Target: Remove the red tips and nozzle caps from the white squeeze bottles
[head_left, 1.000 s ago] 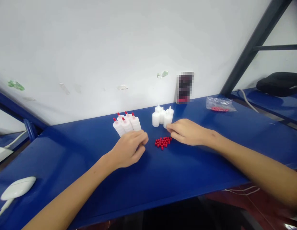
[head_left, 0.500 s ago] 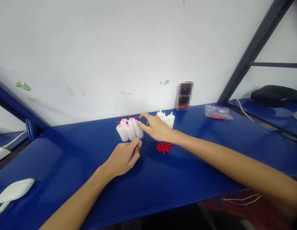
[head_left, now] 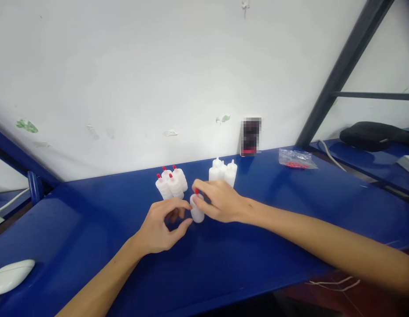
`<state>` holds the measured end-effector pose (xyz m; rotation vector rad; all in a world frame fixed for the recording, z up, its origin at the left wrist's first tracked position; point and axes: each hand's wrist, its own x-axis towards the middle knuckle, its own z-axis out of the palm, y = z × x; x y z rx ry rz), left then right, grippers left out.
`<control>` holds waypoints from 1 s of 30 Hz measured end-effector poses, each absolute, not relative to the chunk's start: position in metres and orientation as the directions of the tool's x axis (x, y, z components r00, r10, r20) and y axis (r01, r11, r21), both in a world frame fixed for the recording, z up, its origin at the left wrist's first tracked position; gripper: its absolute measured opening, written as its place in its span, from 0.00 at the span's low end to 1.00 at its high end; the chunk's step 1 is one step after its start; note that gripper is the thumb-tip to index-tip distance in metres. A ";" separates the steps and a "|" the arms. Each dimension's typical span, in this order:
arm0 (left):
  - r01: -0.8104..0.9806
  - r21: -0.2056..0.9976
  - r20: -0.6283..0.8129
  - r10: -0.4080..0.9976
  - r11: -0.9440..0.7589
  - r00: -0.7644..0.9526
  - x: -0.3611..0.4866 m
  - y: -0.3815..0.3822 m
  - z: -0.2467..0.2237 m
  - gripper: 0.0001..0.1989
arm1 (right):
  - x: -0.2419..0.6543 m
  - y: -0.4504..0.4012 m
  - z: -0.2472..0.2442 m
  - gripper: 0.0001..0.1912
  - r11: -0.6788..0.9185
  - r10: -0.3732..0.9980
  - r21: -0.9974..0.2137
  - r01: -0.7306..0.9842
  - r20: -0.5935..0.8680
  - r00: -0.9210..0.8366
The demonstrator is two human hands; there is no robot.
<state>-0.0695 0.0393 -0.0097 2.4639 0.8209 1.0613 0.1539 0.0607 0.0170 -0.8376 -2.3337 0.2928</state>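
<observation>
My right hand (head_left: pixel 220 200) has its thumb and fingers around the top of a white plastic squeeze bottle (head_left: pixel 198 215) with a red tip cap (head_left: pixel 197 191). The bottle is roughly upright on the blue table. On its left side, my left hand (head_left: pixel 163 224) is open, thumb and forefinger apart, their tips at or almost at the bottle wall. Behind my left hand several white bottles with red caps (head_left: pixel 171 182) stand grouped. Several uncapped white bottles (head_left: pixel 230 172) stand behind my right hand, partly covered by it. The loose red caps are hidden from view.
A clear plastic bag with red caps (head_left: pixel 296 160) lies at the back right of the blue table (head_left: pixel 257 259). A blurred-out dark object (head_left: pixel 251 136) leans against the wall. A white rounded device (head_left: pixel 13 277) is at the left.
One capped bottle has come away from the left group toward me, with my right hand on it. My left hand has opened from a loose fist beside it. The view has shifted slightly.
</observation>
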 end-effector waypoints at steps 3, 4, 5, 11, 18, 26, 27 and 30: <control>0.402 0.472 0.566 0.619 -0.784 0.544 -0.069 0.038 -0.011 0.20 | 0.157 0.049 0.008 0.09 0.858 0.513 -0.321 0.401 0.587 -0.626; 0.425 0.487 0.524 0.645 -0.763 0.556 -0.067 0.037 -0.011 0.22 | 0.158 0.045 0.006 0.09 0.877 0.479 -0.303 0.373 0.608 -0.633; 0.446 0.504 0.472 0.669 -0.739 0.574 -0.064 0.035 -0.010 0.22 | 0.157 0.042 0.004 0.09 0.892 0.451 -0.289 0.348 0.626 -0.637; 0.353 0.619 0.314 0.633 -0.701 0.707 -0.040 0.022 -0.008 0.04 | 0.148 0.029 -0.007 0.06 0.957 0.285 -0.199 0.213 0.790 -0.543; 0.237 0.567 0.442 0.534 -0.789 0.721 -0.040 0.023 -0.017 0.06 | 0.151 0.022 -0.007 0.07 0.956 0.281 -0.200 0.216 0.835 -0.473; 0.422 0.398 0.440 0.573 -0.814 0.691 -0.038 0.024 -0.003 0.02 | 0.164 0.031 -0.002 0.05 0.942 0.267 -0.107 0.319 0.813 -0.517; 0.449 0.356 0.453 0.571 -0.820 0.685 -0.038 0.025 -0.002 0.03 | 0.165 0.032 -0.002 0.06 0.942 0.263 -0.098 0.321 0.808 -0.527; 0.481 0.274 0.467 0.552 -0.833 0.690 -0.039 0.028 -0.006 0.04 | 0.169 0.036 -0.003 0.08 0.941 0.262 -0.085 0.327 0.795 -0.547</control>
